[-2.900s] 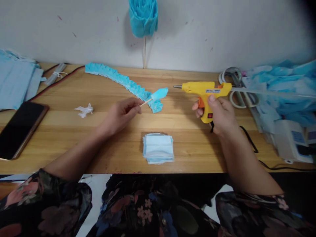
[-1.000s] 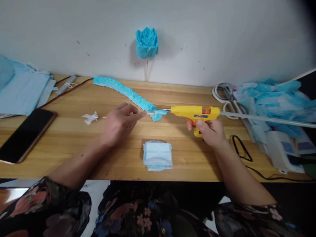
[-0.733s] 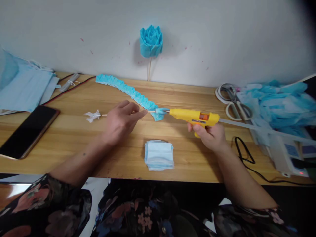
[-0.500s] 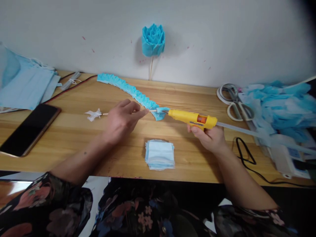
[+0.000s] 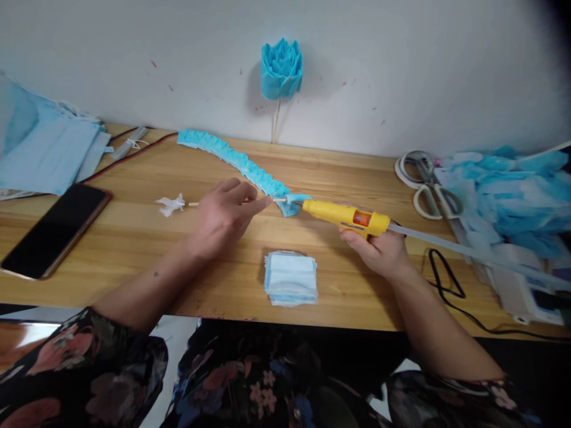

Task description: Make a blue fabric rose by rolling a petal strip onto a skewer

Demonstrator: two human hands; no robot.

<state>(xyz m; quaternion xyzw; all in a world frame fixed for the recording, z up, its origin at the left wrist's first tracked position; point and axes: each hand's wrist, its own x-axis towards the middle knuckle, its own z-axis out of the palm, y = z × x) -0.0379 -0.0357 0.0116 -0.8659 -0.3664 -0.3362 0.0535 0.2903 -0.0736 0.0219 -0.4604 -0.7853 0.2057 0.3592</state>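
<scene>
My left hand (image 5: 223, 215) pinches a thin wooden stick (image 5: 194, 204) lying across the wooden table (image 5: 134, 249). A small blue fabric bud (image 5: 294, 201) sits on the stick's right tip. My right hand (image 5: 379, 249) grips a yellow hot glue gun (image 5: 343, 215), tilted with its nozzle touching the bud. A long glue stick (image 5: 446, 244) pokes out behind the gun. The bud lies at the near end of a pleated blue fabric strip (image 5: 232, 160).
A stack of folded blue squares (image 5: 291, 278) lies near the front edge. A black phone (image 5: 53, 230) and blue masks (image 5: 40, 148) are at left. Scissors (image 5: 423, 184), blue scraps (image 5: 513, 190) and a black cord (image 5: 446, 279) are at right. A blue fabric rose (image 5: 281, 68) stands against the wall.
The stick and bud came down from mid-air to the table. The glue gun moved left until its nozzle met the bud, then tilted further onto its side.
</scene>
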